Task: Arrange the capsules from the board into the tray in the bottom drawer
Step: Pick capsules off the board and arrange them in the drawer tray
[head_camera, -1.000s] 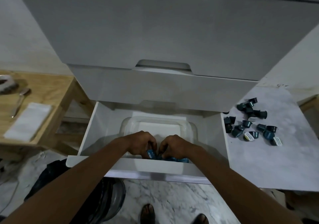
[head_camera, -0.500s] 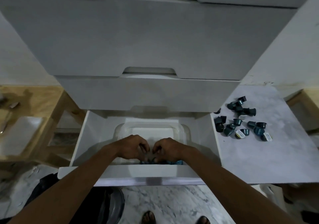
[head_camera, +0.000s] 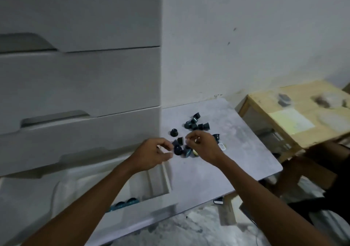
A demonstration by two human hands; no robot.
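Note:
Several dark teal capsules lie scattered on the grey marbled board right of the drawer unit. My left hand hovers at the board's left edge, fingers curled and apart, holding nothing I can see. My right hand is over the nearest capsules with fingers spread downward, hiding some of them. The bottom drawer stands pulled out at lower left. Inside it a clear tray holds a few blue capsules along its near side, partly behind my left forearm.
Closed white drawers rise above the pulled-out one. A wooden table with paper and small items stands at the right. A marbled floor lies below the board, and a dark shape sits at the lower right.
Both hands have left the tray in the drawer and moved up and right to the capsules on the board. My view has swung right.

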